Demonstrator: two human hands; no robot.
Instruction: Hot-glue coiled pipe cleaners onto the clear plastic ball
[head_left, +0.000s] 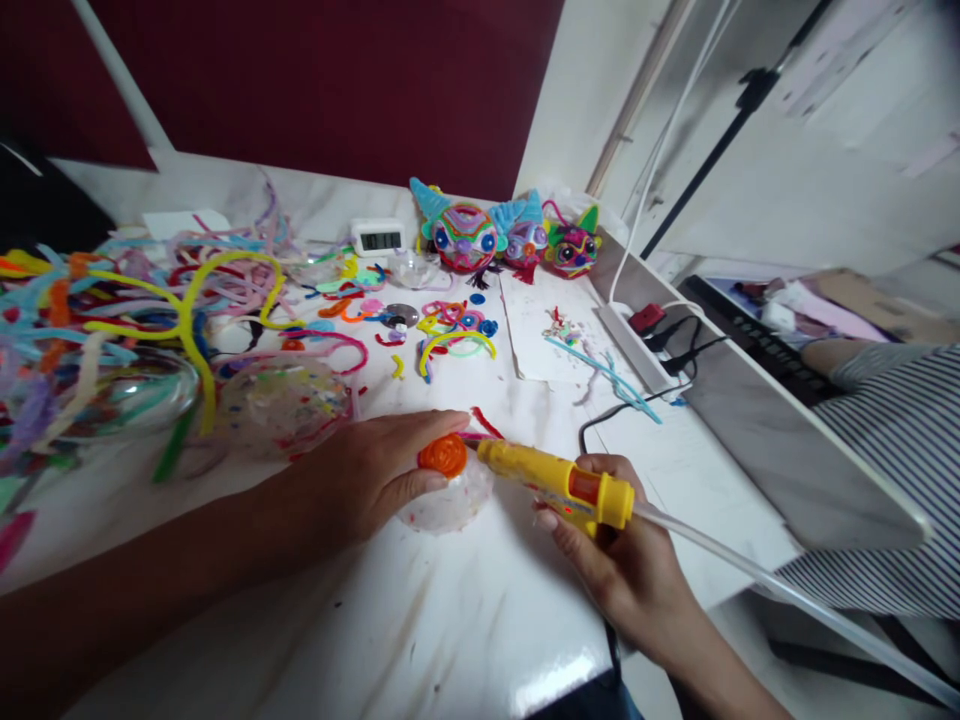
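My right hand is wrapped round a yellow hot glue gun, with a long clear glue stick running out of its back. The gun's nozzle points left and reaches the edge of an orange pipe-cleaner coil; whether it touches cannot be told. My left hand is closed, thumb and fingers on either side of the coil. Under the coil is a clear, glue-specked plastic dome on the table. A red pipe-cleaner piece lies just beyond.
Pipe cleaners are heaped at left beside a clear plastic dome. Decorated masks and a digital clock stand at the back. A power strip with cords lies at right by a raised panel. A person in a striped garment sits beyond it.
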